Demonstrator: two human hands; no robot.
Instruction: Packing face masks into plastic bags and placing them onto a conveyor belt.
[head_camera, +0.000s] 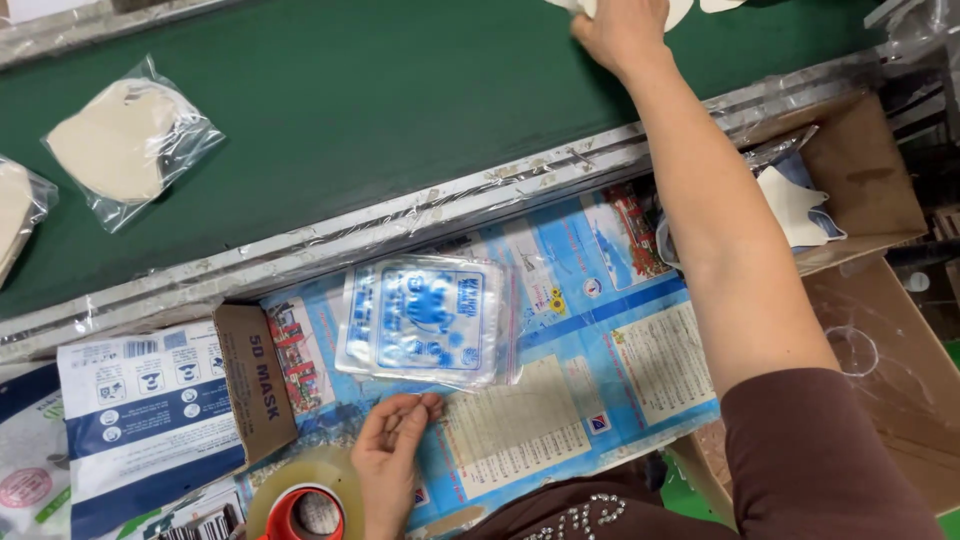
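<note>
A white mask at the far edge of the green belt is being pressed under the right hand, fingers together. The near edge of a stack of clear bags on the table's printed sheet is being pinched by the left hand.

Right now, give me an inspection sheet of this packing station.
Surface: green conveyor belt; below it, a bench covered with printed blue paper.
Job's things: stack of clear printed pouches; white mask at the belt's top edge.
Clutter: bagged masks, tape roll, carton flap, cardboard box.
Hands: left hand below the pouches, fingers on one; right hand on the white mask.
Cables: nothing seen.
Surroundings: nothing seen.
</note>
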